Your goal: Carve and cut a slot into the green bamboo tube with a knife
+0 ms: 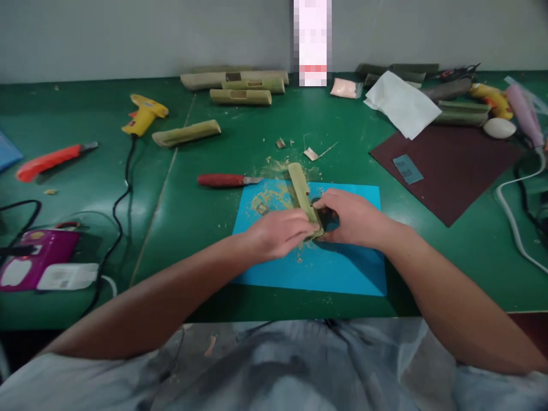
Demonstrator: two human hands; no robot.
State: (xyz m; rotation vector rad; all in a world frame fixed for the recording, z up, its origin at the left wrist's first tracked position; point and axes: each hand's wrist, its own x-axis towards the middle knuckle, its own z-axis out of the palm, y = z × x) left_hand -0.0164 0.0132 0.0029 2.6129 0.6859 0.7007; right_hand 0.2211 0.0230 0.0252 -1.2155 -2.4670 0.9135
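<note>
A pale green bamboo piece [299, 185] with a notch in its right edge slants over a blue sheet [355, 274]. My left hand [285, 231] is closed on its near end, fingers pressed together. From the other side, my right hand [351, 217] pinches the same end, thumb and fingers curved with a dark gap between them. Whether a small part is also held there, I cannot tell. Shavings and a small chip [260, 206] lie on the sheet left of the bamboo. A red-handled knife [222, 181] rests just beyond the sheet's upper left corner.
Several bamboo tubes [248, 97] lie along the wall, and another bamboo piece [187, 133] sits nearer. At left are a yellow glue gun [145, 114], an orange utility knife [51, 161] and a purple power strip [47, 257]. White paper [402, 105] overlaps a brown sheet [449, 171] at right.
</note>
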